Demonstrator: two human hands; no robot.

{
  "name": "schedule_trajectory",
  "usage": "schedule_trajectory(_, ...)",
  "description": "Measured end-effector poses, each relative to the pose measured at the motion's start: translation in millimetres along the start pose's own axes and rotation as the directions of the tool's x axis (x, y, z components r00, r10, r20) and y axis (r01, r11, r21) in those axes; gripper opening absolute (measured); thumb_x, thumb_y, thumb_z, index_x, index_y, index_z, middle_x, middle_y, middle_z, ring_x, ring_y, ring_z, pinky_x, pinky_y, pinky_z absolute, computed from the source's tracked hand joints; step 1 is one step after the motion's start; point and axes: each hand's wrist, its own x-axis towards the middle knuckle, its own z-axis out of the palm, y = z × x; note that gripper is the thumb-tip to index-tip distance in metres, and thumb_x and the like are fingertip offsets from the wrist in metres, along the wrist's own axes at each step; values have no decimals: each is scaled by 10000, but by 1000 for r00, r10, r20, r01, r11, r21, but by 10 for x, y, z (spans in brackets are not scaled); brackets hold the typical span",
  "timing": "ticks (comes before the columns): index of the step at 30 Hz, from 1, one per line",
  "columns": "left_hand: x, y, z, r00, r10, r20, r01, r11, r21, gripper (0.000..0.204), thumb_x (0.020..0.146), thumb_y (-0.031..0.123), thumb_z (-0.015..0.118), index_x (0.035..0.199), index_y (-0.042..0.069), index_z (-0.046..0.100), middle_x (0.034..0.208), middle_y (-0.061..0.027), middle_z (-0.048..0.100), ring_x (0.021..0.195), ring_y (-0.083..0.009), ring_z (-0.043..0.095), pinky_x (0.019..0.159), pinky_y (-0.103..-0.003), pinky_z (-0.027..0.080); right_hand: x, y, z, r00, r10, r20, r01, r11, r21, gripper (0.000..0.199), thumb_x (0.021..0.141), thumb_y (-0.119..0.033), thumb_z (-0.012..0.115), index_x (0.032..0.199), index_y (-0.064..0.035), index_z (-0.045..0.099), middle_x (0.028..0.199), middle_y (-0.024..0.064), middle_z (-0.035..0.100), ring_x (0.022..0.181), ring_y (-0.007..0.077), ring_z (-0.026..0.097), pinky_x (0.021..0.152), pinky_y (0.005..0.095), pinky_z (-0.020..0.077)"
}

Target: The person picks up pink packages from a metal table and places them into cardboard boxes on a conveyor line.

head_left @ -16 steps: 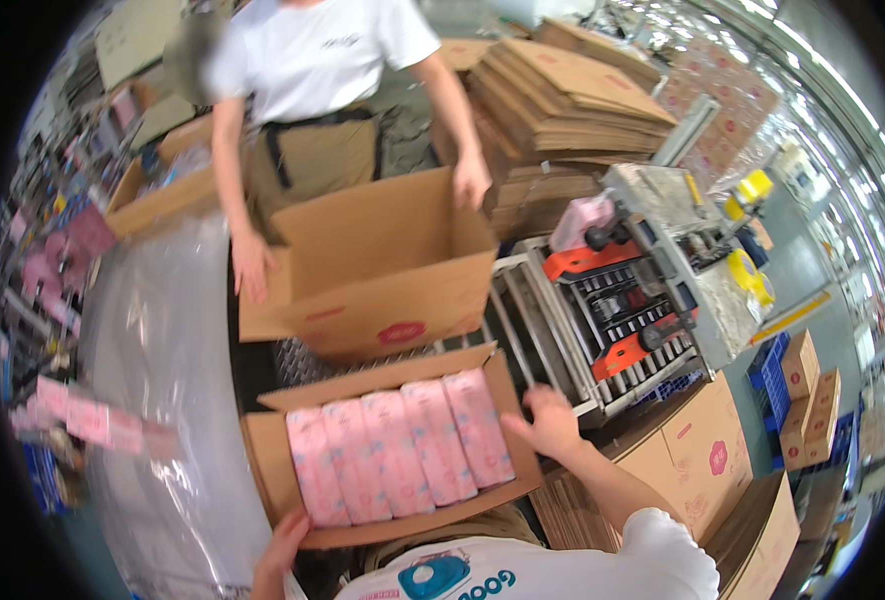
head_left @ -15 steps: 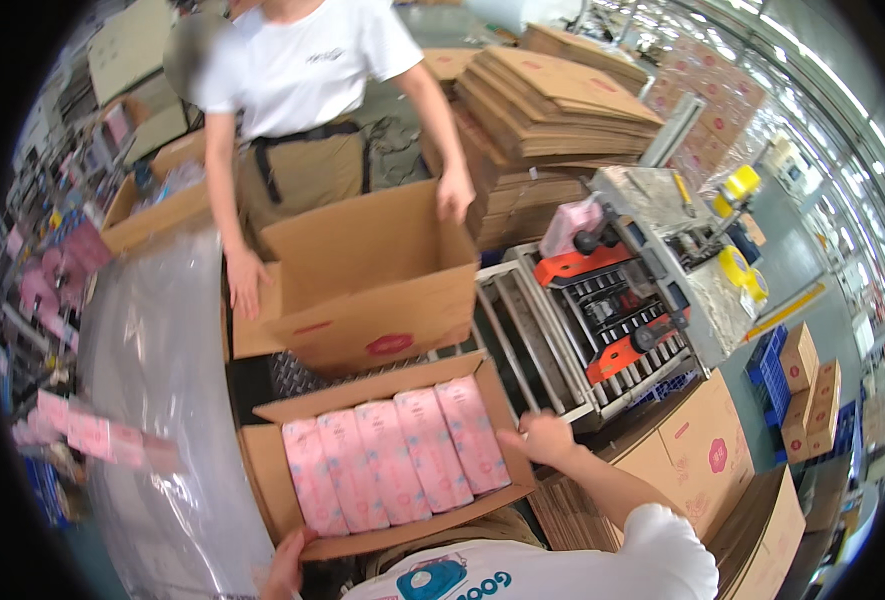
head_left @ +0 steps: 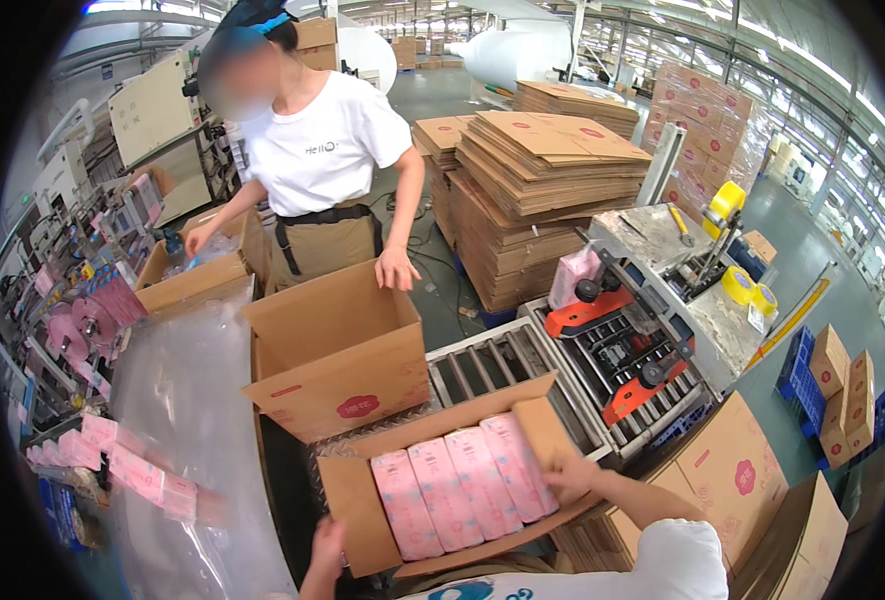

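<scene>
At the lower centre of the frame, an open carton (head_left: 359, 508) holds a row of pink packs (head_left: 449, 490). The person's left hand (head_left: 328, 543) and right hand (head_left: 570, 478) are apart at its opposite ends, the right touching a flap (head_left: 542, 432), though whether either grips cannot be told. Above, a co-worker's hand (head_left: 397, 268) rests on a second carton (head_left: 347, 390)
</scene>
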Motion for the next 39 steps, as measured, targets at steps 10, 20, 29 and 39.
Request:
schedule_trajectory(10, 667, -445, 849, 706, 14, 708, -682, 287, 673, 684, 785, 517, 602, 1215, -2, 482, 1248, -275, 450, 1188, -394, 416, 978, -454, 347, 234, 4, 79, 670, 2, 743, 371, 866, -336, 817, 718, -621, 619, 1277, -45, 471, 1305, 168, 473, 1241, 309, 401, 1039, 459, 268)
schedule_trajectory(20, 1955, -105, 566, 963, 266, 34, -255, 869, 424, 452, 853, 247, 581, 1201, -31, 506, 1164, -213, 555, 1065, -307, 540, 926, -382, 406, 228, 496, 479, 590, 506, -629, -490, 844, 219, 1190, 558, -630, 737, 1438, -94, 142, 1488, 155, 131, 1376, 343, 105, 1029, 597, 223)
schedule_trajectory(29, 1207, -1541, 1084, 970, 195, -145, -63, 778, 626, 854, 875, 210, 548, 1412, -37, -68, 1404, -369, 94, 1283, -466, 221, 1065, -457, 240, 882, 687, -477, 708, 576, -408, -86, 644, 760, 719, 682, -426, 733, 1148, 77, 517, 1032, 230, 601, 916, 274, 625, 724, 376, 521)
schedule_trajectory(39, 3082, -854, 3402, 951, 308, 26, -235, 668, 705, 849, 902, 235, 525, 1412, -17, -104, 1370, -370, 150, 1225, -474, 300, 1020, -461, 307, 1858, 1118, -1688, 616, -231, -753, -231, 861, -453, 626, 897, -432, 409, 1365, -21, 343, 1453, 148, 287, 1370, 258, 224, 1115, 464, 132)
